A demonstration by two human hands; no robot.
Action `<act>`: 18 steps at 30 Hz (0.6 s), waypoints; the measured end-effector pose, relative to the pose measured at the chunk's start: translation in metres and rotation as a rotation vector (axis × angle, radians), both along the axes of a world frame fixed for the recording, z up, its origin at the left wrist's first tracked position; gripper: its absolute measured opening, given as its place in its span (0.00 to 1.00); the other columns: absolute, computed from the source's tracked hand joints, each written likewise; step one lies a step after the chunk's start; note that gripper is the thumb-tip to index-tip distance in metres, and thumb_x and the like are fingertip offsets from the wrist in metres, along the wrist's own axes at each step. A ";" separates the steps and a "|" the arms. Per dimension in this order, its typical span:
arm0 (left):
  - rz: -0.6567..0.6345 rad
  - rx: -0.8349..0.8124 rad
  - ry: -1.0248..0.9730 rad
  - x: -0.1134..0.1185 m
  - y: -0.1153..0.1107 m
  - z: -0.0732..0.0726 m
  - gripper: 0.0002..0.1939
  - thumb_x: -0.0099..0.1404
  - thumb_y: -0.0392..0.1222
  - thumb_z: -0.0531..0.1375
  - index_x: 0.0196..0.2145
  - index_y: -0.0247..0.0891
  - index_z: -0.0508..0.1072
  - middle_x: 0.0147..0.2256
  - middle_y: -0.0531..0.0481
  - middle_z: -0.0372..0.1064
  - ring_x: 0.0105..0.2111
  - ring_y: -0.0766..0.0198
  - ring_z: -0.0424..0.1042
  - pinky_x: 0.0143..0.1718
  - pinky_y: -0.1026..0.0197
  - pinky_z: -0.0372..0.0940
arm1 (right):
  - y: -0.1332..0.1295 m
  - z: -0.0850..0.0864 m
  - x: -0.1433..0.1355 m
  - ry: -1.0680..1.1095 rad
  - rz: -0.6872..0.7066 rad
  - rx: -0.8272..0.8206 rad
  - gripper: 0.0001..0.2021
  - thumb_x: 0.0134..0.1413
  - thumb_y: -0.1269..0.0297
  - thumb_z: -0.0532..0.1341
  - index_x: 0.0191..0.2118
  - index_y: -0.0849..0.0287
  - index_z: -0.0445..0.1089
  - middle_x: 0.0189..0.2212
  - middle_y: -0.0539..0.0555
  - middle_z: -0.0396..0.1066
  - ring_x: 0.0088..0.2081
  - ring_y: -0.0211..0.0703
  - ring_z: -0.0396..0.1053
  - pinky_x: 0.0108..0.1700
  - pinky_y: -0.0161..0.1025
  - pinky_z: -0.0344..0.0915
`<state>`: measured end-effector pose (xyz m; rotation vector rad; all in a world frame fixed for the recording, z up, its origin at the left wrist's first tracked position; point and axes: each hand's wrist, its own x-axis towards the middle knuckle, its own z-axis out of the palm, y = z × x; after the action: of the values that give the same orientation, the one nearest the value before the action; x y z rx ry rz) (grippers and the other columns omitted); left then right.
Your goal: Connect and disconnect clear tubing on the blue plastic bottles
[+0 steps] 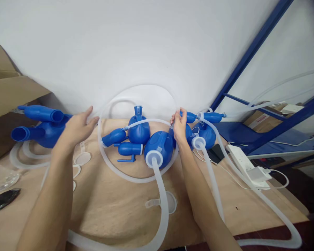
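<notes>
Blue jug point(165, 144): on the table point(107, 212), between the forearms; a snagged coil point(115, 172) could drag it over.
Left hand point(79, 129): fingers spread, seemingly holding nothing.
Right hand point(180, 124): fingers curled by the hose point(149, 120); whether pinching, I cannot tell. A loose hold could slip.

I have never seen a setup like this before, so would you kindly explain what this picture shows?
There is no machine here: a person works with two bare hands, filmed by one head-worn camera looking forward and down. On the light brown wooden table stand rounded blue plastic containers; a translucent white flexible tube runs from the white collar of the front one. A round translucent strapped lid and a white rectangular power strip lie there too. The left hand is open near a looped tube, with nothing clearly held. The right hand has its fingers curled beside a blue container; what it grips, if anything, is hard to tell.
</notes>
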<state>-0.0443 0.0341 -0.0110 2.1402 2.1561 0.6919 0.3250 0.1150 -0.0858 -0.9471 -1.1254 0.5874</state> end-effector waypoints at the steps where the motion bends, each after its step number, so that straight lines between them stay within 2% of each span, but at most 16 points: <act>1: -0.011 -0.052 0.040 0.005 0.006 -0.007 0.39 0.77 0.55 0.47 0.74 0.23 0.53 0.70 0.25 0.57 0.68 0.35 0.61 0.66 0.37 0.59 | -0.002 0.006 0.004 0.037 -0.012 0.026 0.22 0.61 0.38 0.59 0.52 0.45 0.58 0.26 0.42 0.57 0.25 0.38 0.62 0.29 0.34 0.62; 3: 0.002 -0.083 0.118 0.018 0.015 -0.020 0.40 0.75 0.57 0.50 0.74 0.25 0.53 0.74 0.24 0.46 0.72 0.30 0.52 0.67 0.34 0.55 | -0.009 0.020 0.012 0.074 -0.011 0.062 0.22 0.60 0.41 0.62 0.53 0.44 0.61 0.26 0.42 0.58 0.25 0.36 0.61 0.27 0.33 0.60; 5: -0.069 -0.059 0.208 0.033 0.019 -0.030 0.40 0.73 0.58 0.54 0.73 0.31 0.57 0.74 0.26 0.44 0.72 0.29 0.51 0.67 0.33 0.55 | -0.019 0.034 0.019 0.078 0.029 0.068 0.20 0.58 0.47 0.65 0.53 0.46 0.65 0.27 0.42 0.60 0.24 0.34 0.61 0.27 0.32 0.60; 7: -0.277 -0.098 0.259 0.051 0.019 -0.039 0.36 0.71 0.56 0.57 0.70 0.36 0.63 0.72 0.30 0.53 0.70 0.34 0.56 0.67 0.38 0.58 | -0.029 0.045 0.021 0.063 0.121 0.041 0.18 0.56 0.53 0.68 0.50 0.49 0.70 0.28 0.43 0.62 0.24 0.32 0.62 0.28 0.32 0.61; 9: -0.533 -0.231 0.281 0.072 0.015 -0.046 0.33 0.69 0.52 0.59 0.68 0.40 0.67 0.68 0.36 0.62 0.67 0.42 0.63 0.65 0.46 0.62 | -0.038 0.052 0.017 0.065 0.234 -0.013 0.17 0.56 0.54 0.68 0.49 0.50 0.71 0.28 0.43 0.62 0.25 0.32 0.63 0.28 0.32 0.63; 11: -0.675 -0.366 0.331 0.092 0.010 -0.056 0.32 0.67 0.50 0.62 0.67 0.43 0.68 0.66 0.39 0.65 0.65 0.44 0.66 0.60 0.49 0.66 | -0.043 0.054 0.010 0.112 0.338 -0.101 0.16 0.59 0.53 0.67 0.50 0.49 0.69 0.27 0.43 0.63 0.25 0.33 0.65 0.28 0.32 0.65; 15: -0.671 -0.393 0.469 0.119 0.004 -0.077 0.33 0.66 0.43 0.63 0.68 0.43 0.66 0.63 0.36 0.67 0.61 0.40 0.69 0.59 0.42 0.65 | -0.044 0.052 -0.008 0.312 0.480 -0.263 0.14 0.64 0.53 0.65 0.50 0.47 0.65 0.25 0.41 0.61 0.23 0.33 0.63 0.26 0.30 0.63; 18: -0.657 -0.334 0.491 0.125 0.004 -0.087 0.32 0.66 0.38 0.62 0.67 0.40 0.68 0.60 0.32 0.68 0.60 0.37 0.69 0.59 0.37 0.63 | -0.040 0.049 -0.017 0.445 0.608 -0.327 0.05 0.68 0.59 0.62 0.42 0.51 0.66 0.23 0.41 0.54 0.20 0.33 0.54 0.23 0.30 0.60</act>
<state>0.0802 0.0382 -0.0980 2.7496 1.3752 -0.2428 0.3082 0.0746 -0.0372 -0.6822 -0.9139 1.4379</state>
